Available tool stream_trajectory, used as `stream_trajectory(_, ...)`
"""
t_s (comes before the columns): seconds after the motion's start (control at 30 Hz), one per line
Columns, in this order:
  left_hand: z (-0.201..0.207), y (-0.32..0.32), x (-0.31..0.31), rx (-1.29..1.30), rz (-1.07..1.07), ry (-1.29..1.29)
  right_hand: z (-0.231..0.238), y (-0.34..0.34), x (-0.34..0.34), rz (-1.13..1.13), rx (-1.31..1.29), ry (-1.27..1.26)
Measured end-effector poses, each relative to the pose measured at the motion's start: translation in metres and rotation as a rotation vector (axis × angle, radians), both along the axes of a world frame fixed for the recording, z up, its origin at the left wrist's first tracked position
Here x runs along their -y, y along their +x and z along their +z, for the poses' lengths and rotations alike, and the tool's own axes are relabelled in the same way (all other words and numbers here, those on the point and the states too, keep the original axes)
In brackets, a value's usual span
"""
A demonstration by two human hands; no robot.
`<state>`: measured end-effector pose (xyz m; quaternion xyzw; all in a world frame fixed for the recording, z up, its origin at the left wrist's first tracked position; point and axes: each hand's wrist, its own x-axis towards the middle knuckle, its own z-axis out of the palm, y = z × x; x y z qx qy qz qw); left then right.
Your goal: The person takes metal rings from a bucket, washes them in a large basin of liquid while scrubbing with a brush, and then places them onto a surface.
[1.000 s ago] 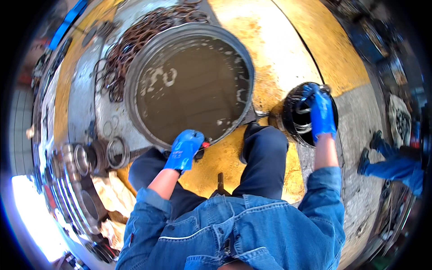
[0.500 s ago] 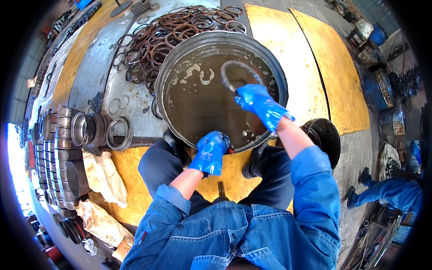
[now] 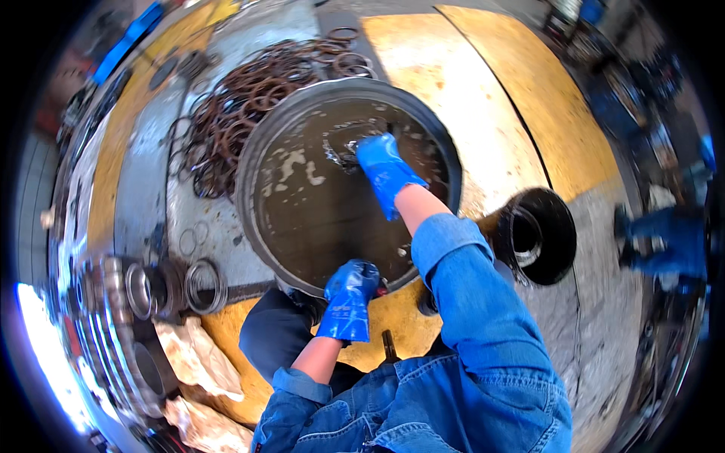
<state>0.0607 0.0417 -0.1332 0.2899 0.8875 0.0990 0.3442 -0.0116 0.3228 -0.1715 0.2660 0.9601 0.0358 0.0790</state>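
Note:
Both my hands wear blue rubber gloves. A wide, round metal basin (image 3: 253, 240) of murky brown liquid (image 3: 317, 226) stands between my feet. My right hand (image 3: 383, 162) reaches over it to the liquid's surface, closed on a metal ring that is almost wholly under the splashing liquid. My left hand (image 3: 353, 289) is closed at the basin's near rim; a small red end shows beside its fingers, and the rest of what it grips is hidden.
A heap of rusty metal rings (image 3: 242, 106) lies beyond the basin to the left. A black bucket (image 3: 555, 234) stands at right. Stacked metal cylinders (image 3: 113, 317), loose rings (image 3: 204, 285) and brown paper (image 3: 198, 355) are at left. Another person's blue-clad legs (image 3: 668, 238) show far right.
My right hand has moved forward and left, lowering the ring from above the basin into the liquid, which now splashes. My left hand stays at the near rim. The view has shifted.

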Motion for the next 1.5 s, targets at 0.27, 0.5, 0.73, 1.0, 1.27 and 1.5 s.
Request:
stream_trajectory(0.27,-0.001,0.016,0.007,0.025,-0.015,0.348,0.059,0.155,-0.066,-0.409,-0.217,-0.124)
stream_trajectory(0.5,-0.026,0.015,0.004,0.154,-0.025,0.367,0.065,0.478,-0.101,-0.347,-0.285,-0.114)
stream_trajectory(0.73,-0.051,-0.002,0.016,0.221,0.051,0.333,-0.014,0.521,-0.057,-0.017,0.605,-0.196)
stream_trajectory(1.0,-0.014,0.028,-0.005,0.382,0.207,0.309,-0.156,0.564,-0.087,0.006,0.593,-0.117)
stream_trajectory(1.27,-0.001,0.023,-0.007,0.35,0.202,0.204,-0.145,0.533,-0.057,0.017,0.69,-0.121)
stream_trajectory(1.5,-0.037,0.004,0.009,0.172,-0.011,0.243,-0.029,0.481,-0.049,-0.131,0.687,-0.33)
